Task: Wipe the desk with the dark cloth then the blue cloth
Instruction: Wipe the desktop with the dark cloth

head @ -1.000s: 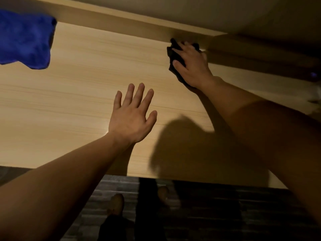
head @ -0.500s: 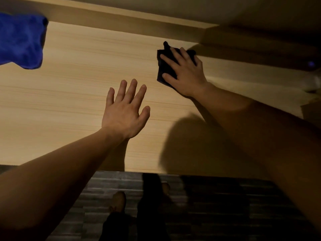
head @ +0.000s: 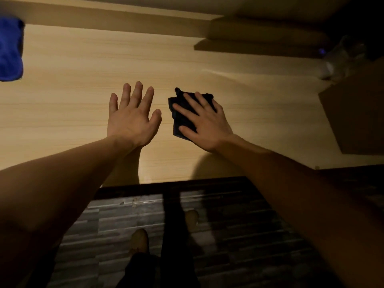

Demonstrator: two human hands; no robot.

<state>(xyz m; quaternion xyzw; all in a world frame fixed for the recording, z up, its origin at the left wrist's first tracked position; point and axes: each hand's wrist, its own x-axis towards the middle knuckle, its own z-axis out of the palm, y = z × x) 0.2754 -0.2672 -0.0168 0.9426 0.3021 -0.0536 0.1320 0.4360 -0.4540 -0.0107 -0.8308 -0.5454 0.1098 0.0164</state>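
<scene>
pale wood-grain desk (head: 62, 113) is being pressed by two hands. the dark cloth (head: 182, 115) is being pinned flat near the desk's centre under the right hand (head: 204, 123), its fingers spread across the fabric. the left hand (head: 133, 119) is being held open, fingers apart, just beside the cloth at nine o'clock. the blue cloth (head: 10, 48) is lying well apart at ten o'clock, cut by the frame edge.

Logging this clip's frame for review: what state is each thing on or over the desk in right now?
dark cloth: flat on the desk, pressed under the right hand
right hand: fingers spread on the cloth
left hand: open, empty
blue cloth: bunched at the far left, untouched
desk: bare light wood
</scene>
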